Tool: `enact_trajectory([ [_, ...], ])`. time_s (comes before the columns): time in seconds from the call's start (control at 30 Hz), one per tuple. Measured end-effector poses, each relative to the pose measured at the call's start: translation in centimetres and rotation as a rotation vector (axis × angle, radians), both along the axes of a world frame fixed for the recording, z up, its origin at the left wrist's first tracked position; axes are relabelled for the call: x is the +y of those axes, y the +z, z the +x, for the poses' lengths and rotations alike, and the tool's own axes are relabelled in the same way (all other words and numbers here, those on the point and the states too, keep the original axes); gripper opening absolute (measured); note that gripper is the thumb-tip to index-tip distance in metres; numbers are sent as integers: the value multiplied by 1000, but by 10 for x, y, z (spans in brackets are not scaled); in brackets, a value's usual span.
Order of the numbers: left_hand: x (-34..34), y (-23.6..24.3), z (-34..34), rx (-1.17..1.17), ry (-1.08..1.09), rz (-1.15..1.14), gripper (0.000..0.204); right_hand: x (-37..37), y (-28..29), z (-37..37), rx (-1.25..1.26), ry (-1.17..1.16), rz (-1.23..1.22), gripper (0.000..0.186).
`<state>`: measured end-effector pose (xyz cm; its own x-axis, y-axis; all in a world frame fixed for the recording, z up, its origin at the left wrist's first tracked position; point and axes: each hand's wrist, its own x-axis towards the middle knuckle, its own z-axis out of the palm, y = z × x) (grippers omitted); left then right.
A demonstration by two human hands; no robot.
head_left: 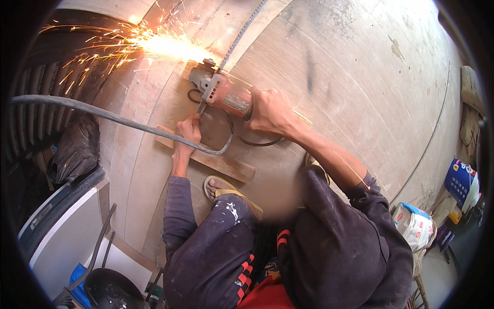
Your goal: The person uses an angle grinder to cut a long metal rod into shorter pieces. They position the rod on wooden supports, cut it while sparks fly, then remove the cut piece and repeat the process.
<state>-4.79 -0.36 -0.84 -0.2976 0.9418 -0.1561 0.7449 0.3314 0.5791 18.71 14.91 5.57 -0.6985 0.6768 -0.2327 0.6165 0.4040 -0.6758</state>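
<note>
My right hand (270, 110) is wrapped round the rear of a red and grey angle grinder (234, 99). Its head sits against a ribbed steel rebar (242, 36), and bright sparks (164, 44) spray toward the upper left. The cutting disc itself is hard to make out. Below the grinder head, my left hand (189, 131) is closed on a thin grey length that lines up with the rebar; the grinder hides the stretch between. A wooden board (218, 162) lies on the floor under my left wrist.
A thick grey cable (118, 118) loops in from the left past my left hand. My sandalled foot (226, 190) is close to the board. Another long thin bar (427, 134) lies at right, near printed bags (414, 224). A black plastic bag (77, 149) stands at left.
</note>
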Motion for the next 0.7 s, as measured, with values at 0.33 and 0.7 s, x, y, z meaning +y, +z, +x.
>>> enact_trajectory([
  [0.33, 0, 0, 0, 28, -10, 5, 52, 0, 2, -2, -25, -12, 1, 35],
  [0.7, 3, 4, 2, -21, 18, -21, 66, 2, 0, -3, -67, 32, 11, 36],
])
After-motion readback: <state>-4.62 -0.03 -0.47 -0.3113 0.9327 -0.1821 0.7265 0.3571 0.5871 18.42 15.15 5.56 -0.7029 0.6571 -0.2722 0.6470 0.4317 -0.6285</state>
